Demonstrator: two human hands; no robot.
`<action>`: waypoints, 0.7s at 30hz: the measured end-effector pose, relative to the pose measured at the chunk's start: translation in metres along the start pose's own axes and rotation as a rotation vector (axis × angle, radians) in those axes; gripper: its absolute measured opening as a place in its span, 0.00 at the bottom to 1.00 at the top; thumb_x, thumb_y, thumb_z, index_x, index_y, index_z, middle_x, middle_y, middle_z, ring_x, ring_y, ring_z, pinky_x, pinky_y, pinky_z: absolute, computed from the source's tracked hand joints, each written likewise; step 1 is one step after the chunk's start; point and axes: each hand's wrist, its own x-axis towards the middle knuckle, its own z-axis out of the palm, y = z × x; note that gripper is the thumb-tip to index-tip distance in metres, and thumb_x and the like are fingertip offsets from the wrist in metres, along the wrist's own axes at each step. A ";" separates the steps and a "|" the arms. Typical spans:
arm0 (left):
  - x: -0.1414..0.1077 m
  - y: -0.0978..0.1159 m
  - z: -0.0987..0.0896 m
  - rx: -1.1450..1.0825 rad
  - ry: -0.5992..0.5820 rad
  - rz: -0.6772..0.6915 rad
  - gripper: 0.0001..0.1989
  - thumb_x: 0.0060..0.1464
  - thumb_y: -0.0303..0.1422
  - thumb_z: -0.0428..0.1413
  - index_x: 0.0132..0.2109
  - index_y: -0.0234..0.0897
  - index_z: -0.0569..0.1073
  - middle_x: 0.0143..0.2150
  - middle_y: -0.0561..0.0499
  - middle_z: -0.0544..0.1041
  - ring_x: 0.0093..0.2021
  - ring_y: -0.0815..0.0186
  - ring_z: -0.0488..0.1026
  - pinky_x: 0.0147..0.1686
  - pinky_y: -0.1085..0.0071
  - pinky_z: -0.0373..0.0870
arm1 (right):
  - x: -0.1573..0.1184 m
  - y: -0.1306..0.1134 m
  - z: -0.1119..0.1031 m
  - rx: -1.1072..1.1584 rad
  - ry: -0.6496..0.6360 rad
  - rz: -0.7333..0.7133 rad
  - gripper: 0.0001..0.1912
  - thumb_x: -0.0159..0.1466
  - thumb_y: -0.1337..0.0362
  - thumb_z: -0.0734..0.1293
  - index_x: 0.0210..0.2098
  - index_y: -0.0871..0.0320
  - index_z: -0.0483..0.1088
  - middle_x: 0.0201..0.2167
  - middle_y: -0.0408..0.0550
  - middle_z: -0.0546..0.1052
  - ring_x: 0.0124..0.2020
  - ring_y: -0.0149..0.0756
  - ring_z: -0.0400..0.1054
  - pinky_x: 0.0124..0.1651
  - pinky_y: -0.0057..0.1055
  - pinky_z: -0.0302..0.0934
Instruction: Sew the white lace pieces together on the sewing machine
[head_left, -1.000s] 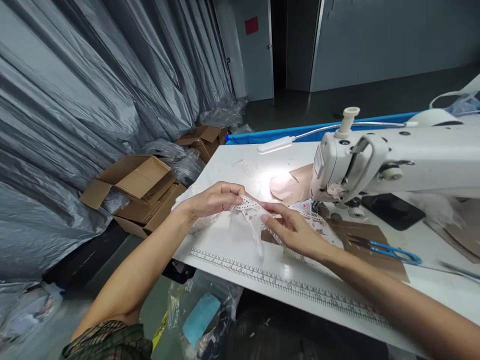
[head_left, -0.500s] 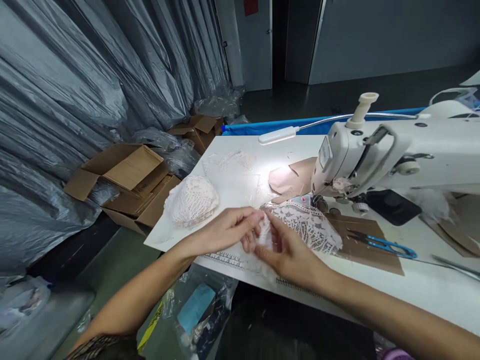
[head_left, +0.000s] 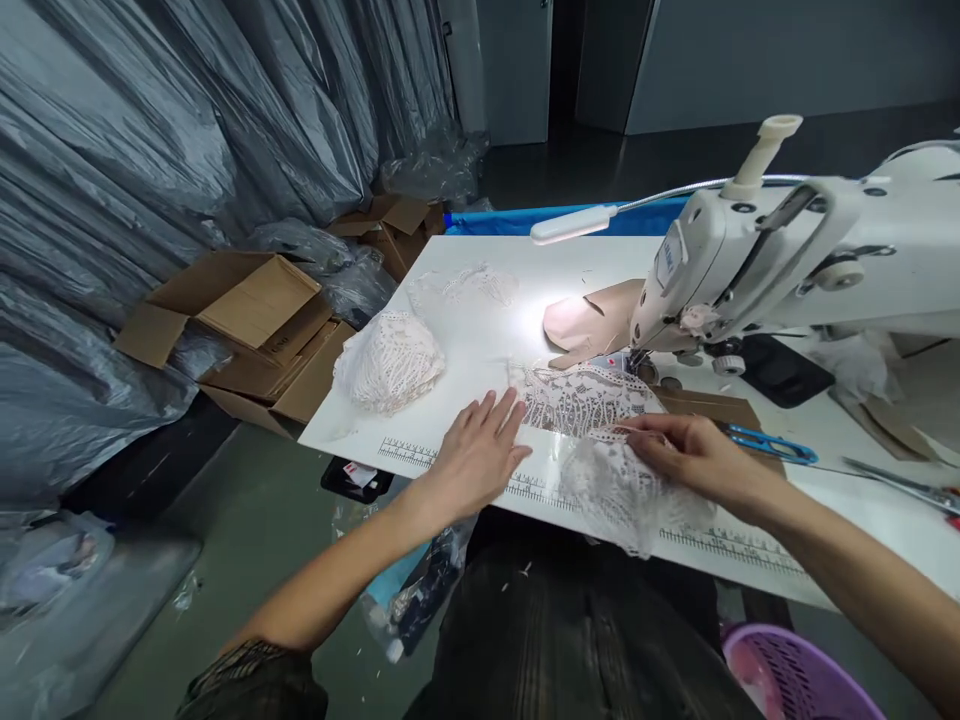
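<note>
My left hand [head_left: 480, 450] lies flat with fingers spread on the white table, its fingertips at the left edge of a white lace piece [head_left: 577, 395]. That lace reaches to the needle area of the white sewing machine [head_left: 697, 260]. Between the thumb and fingers of my right hand [head_left: 686, 450] is the edge of another piece of white lace fabric [head_left: 615, 490], which hangs a little over the table's front edge. A mound of folded white lace [head_left: 390, 360] rests farther left. Beige pattern pieces [head_left: 592, 320] lie behind the lace.
Blue thread snips [head_left: 772, 443] and metal scissors [head_left: 900, 485] lie to the right on the table [head_left: 465, 260]. A lamp [head_left: 574, 225] hangs over the work. Cardboard boxes [head_left: 255, 300] stand on the floor at left, and a purple basket [head_left: 810, 670] is below right.
My hands have moved apart. The left has let go of the fabric and flattened on the table; the right has carried the lace fabric rightward and toward me. The view has tilted down.
</note>
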 end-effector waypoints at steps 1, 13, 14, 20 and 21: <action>-0.011 0.008 -0.003 0.008 0.009 -0.003 0.26 0.67 0.41 0.44 0.65 0.30 0.61 0.69 0.37 0.58 0.67 0.48 0.57 0.60 0.51 0.63 | -0.001 0.003 -0.004 -0.011 0.041 0.018 0.21 0.56 0.48 0.69 0.39 0.59 0.76 0.19 0.40 0.61 0.21 0.29 0.49 0.23 0.28 0.42; -0.031 0.040 -0.014 -0.187 0.215 0.145 0.22 0.64 0.36 0.51 0.62 0.31 0.63 0.65 0.35 0.64 0.66 0.51 0.61 0.60 0.50 0.66 | -0.013 0.011 -0.018 0.112 0.107 0.018 0.22 0.55 0.47 0.71 0.39 0.58 0.78 0.25 0.45 0.72 0.25 0.31 0.60 0.26 0.28 0.53; -0.027 0.047 -0.012 -0.231 0.254 0.173 0.19 0.64 0.34 0.52 0.59 0.31 0.66 0.63 0.35 0.68 0.64 0.51 0.64 0.58 0.52 0.69 | -0.013 0.011 -0.019 0.131 0.097 0.010 0.20 0.56 0.48 0.71 0.39 0.58 0.79 0.26 0.46 0.74 0.25 0.31 0.61 0.27 0.28 0.54; -0.002 0.083 0.006 -0.390 0.299 0.365 0.15 0.63 0.31 0.54 0.54 0.29 0.70 0.57 0.37 0.74 0.60 0.53 0.70 0.56 0.54 0.72 | -0.012 0.012 -0.026 0.180 0.033 -0.035 0.14 0.59 0.54 0.69 0.37 0.57 0.78 0.29 0.45 0.76 0.27 0.29 0.63 0.29 0.26 0.57; 0.001 0.086 0.008 -0.394 0.291 0.370 0.16 0.63 0.32 0.53 0.55 0.29 0.70 0.58 0.37 0.73 0.60 0.52 0.69 0.56 0.53 0.72 | -0.012 0.012 -0.027 0.188 0.022 -0.041 0.14 0.59 0.54 0.68 0.37 0.58 0.78 0.29 0.45 0.76 0.27 0.29 0.64 0.30 0.26 0.57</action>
